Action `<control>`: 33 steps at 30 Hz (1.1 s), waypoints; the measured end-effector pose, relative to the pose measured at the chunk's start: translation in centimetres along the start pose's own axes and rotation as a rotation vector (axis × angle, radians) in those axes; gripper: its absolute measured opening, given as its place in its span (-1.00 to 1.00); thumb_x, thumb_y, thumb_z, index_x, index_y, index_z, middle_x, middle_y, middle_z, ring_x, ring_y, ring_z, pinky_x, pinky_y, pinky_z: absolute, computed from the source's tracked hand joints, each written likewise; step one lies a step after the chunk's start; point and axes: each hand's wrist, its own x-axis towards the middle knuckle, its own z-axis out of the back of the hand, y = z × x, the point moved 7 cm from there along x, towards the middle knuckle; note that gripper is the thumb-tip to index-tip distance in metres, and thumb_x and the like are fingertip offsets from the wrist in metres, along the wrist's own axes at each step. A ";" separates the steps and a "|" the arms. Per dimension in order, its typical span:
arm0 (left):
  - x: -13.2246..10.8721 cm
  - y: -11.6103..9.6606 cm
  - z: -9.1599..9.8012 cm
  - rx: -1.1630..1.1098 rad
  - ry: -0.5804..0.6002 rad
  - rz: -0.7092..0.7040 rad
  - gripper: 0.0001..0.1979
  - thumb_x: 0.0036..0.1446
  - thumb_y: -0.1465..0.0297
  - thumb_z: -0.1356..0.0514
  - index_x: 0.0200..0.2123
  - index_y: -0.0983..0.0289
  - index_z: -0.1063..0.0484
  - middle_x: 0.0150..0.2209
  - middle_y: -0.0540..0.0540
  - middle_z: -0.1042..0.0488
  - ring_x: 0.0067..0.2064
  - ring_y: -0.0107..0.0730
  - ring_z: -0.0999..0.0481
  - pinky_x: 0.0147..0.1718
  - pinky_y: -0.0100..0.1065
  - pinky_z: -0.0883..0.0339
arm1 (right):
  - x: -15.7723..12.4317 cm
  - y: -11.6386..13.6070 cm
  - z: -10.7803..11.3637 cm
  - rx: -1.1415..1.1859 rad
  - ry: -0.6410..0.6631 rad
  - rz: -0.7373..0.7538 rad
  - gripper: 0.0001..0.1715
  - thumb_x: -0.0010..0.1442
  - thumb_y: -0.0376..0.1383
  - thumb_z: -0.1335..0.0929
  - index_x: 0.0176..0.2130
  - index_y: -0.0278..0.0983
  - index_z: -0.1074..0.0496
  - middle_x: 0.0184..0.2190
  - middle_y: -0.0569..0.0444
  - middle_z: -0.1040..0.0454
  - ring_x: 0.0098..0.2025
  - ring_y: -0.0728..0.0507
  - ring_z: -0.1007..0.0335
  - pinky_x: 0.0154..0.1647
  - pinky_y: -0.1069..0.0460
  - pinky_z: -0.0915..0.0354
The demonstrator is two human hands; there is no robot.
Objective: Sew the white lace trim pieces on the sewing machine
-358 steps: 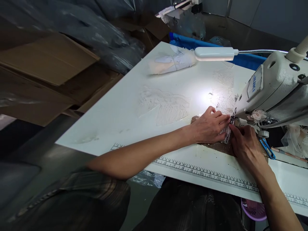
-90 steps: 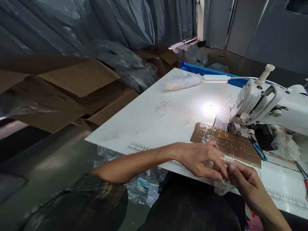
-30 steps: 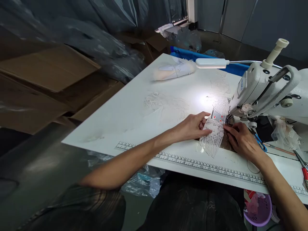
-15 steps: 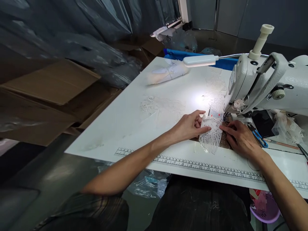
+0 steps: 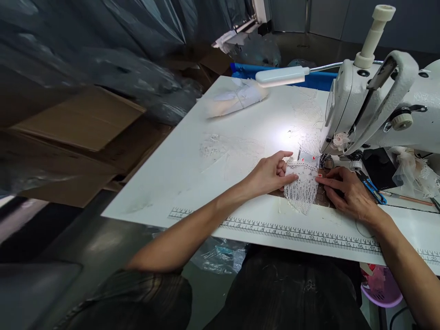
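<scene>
A piece of white lace [image 5: 301,187] with a scalloped, fringed lower part lies just in front of the sewing machine's presser foot [image 5: 322,160]. My left hand [image 5: 268,175] grips its left edge, thumb on top, index finger stretched toward the machine and the other fingers curled. On the lace's right edge rests the fingertip of my right hand [image 5: 350,193], whose fingers are stretched out and apart. More lace [image 5: 310,143] extends behind the foot. The white sewing machine [image 5: 381,114] stands over the work, and its needle is too small to make out.
A lamp [image 5: 282,77] lights the white table [image 5: 165,178]. Lace scraps [image 5: 230,149] and a wrapped bundle [image 5: 237,98] lie left. Blue thread snips [image 5: 373,188] and tulle [image 5: 417,172] sit right. A printed ruler [image 5: 292,233] runs along the front edge.
The whole view has shifted slightly with my head. My right index fingertip has moved a little along the lace's right edge, and the lace lies slightly straighter. Both hands stay at the lace.
</scene>
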 end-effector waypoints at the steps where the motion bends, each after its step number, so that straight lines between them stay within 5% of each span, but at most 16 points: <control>1: 0.0 0.0 0.0 0.006 -0.009 0.001 -0.29 0.05 0.28 -0.33 0.25 0.30 -0.20 -0.44 -0.11 -0.35 -0.53 -0.53 -0.37 -0.49 -0.39 -0.30 | 0.0 0.0 0.0 0.001 -0.002 -0.004 -0.60 0.36 -0.25 -0.23 0.05 -0.11 -0.54 -0.12 -0.11 -0.44 -0.10 -0.23 -0.40 -0.07 -0.19 -0.40; 12: -0.3 -0.6 -0.1 0.126 -0.009 -0.086 -0.33 0.08 0.26 -0.26 0.24 0.33 -0.22 -0.47 -0.09 -0.34 -0.43 -0.44 -0.36 -0.44 -0.38 -0.18 | -0.1 -0.4 1.1 0.061 -0.051 -0.137 -0.58 0.36 -0.26 -0.20 0.08 -0.24 -0.50 -0.16 -0.10 -0.55 -0.14 -0.20 -0.49 -0.09 -0.16 -0.46; 21: -0.2 -0.7 -0.2 0.135 0.006 -0.101 -0.34 0.08 0.25 -0.25 0.23 0.33 -0.23 -0.49 -0.08 -0.34 -0.45 -0.42 -0.36 -0.47 -0.40 -0.16 | -0.5 2.3 0.8 -0.086 0.047 0.080 -0.62 0.34 -0.26 -0.24 0.01 -0.10 -0.57 -0.07 -0.08 -0.49 -0.02 -0.26 -0.39 -0.03 -0.23 -0.36; 33: -0.1 -0.6 -0.2 0.132 -0.001 -0.136 -0.35 0.09 0.26 -0.24 0.22 0.35 -0.25 -0.50 -0.09 -0.33 -0.46 -0.43 -0.36 -0.47 -0.40 -0.18 | -0.6 2.4 0.4 -0.167 0.055 0.087 -0.60 0.31 -0.32 -0.27 0.04 -0.04 -0.55 -0.06 -0.06 -0.47 -0.01 -0.27 -0.37 -0.07 -0.23 -0.33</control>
